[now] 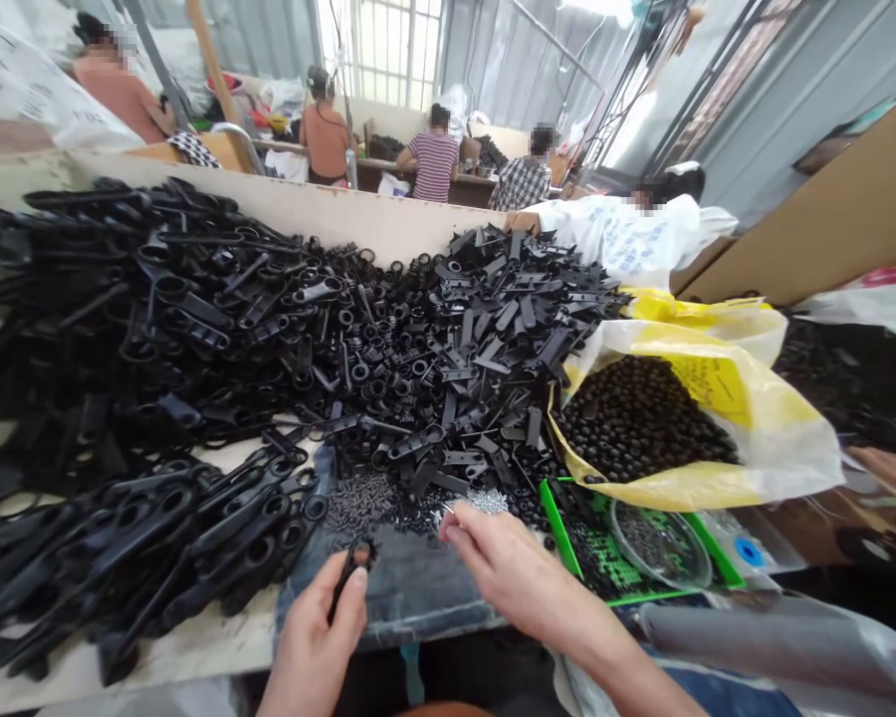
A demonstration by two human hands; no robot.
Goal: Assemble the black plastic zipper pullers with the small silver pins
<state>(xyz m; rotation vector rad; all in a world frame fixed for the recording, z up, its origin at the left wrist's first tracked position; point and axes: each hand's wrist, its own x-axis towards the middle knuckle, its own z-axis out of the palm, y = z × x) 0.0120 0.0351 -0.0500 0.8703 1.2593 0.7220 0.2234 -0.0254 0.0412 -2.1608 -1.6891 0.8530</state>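
My left hand [321, 622] is closed around a slim black plastic piece with a ring end [349, 568], held upright over a dark cloth [410, 588]. My right hand [504, 563] reaches forward, its fingertips pinched at a small heap of silvery metal bits [478, 501]; what they hold is too small to name. Just beyond lies a patch of small dark springs or screws [358, 503]. A big heap of black plastic parts [284, 329] covers the table behind.
A yellow bag of small black beads [642, 413] lies open at right, beside a green tray [567, 533] holding a clear bowl [661, 543]. A cardboard wall [388, 224] bounds the far side. Another person in white [627, 234] leans there; several people work farther back.
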